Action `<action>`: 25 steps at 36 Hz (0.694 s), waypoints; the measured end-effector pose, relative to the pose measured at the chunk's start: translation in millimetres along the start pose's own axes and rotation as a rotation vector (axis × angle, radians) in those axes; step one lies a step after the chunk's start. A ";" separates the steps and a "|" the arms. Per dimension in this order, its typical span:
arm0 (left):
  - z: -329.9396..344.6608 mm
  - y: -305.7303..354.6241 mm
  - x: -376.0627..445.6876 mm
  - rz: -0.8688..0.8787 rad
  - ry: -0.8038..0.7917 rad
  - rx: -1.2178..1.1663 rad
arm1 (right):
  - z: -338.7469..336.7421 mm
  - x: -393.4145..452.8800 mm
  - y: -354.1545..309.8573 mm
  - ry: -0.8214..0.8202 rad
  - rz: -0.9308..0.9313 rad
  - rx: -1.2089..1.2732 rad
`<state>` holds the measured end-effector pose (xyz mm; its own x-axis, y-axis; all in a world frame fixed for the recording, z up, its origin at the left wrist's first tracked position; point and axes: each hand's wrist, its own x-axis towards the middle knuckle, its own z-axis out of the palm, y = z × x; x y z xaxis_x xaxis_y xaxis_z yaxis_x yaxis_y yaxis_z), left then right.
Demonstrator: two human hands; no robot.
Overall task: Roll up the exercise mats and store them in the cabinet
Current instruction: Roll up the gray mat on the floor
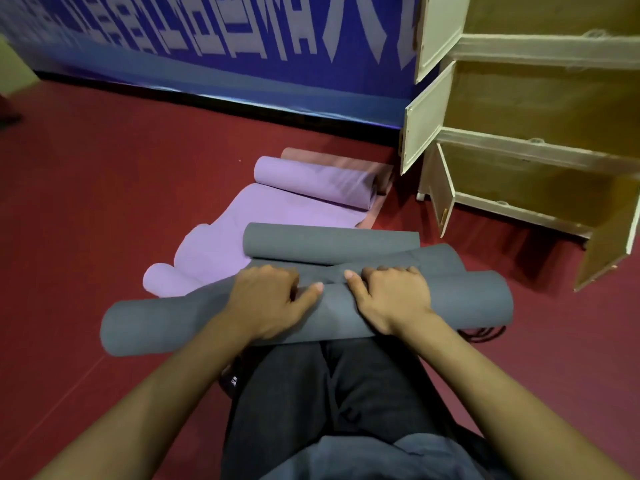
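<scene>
Shelves of the cabinet (540, 109) stand open at the right with no mat visible on them, so storing looks wholly undone. Across the red floor (104, 188) the purple mat (277, 216) lies partly unrolled, coiled at both ends, with a pinkish mat (375, 168) under its far end. Nearer, the grey mat (145, 327) lies crosswise just before the person's knees, rolled from both ends, a short flat stretch left between. Left hand (268, 299) and right hand (391, 299) curl over the near roll, gripping it; rolling seems nearly finished for this one.
</scene>
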<state>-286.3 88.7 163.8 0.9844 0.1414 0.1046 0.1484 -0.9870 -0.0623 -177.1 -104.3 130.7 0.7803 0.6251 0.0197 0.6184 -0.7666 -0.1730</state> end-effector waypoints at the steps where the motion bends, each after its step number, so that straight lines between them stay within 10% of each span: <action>1: -7.4 3.1 -2.8 0.037 -0.026 0.052 | -0.4 -1.4 -0.8 0.006 0.005 0.009; 25: -51.3 57.5 15.5 0.150 0.020 0.173 | -32.1 -52.6 34.3 -0.120 0.204 0.379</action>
<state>-267.3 30.2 212.8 0.9949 -0.0095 0.1006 0.0159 -0.9686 -0.2480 -193.9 -168.2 155.3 0.8526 0.4965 -0.1631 0.3577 -0.7819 -0.5106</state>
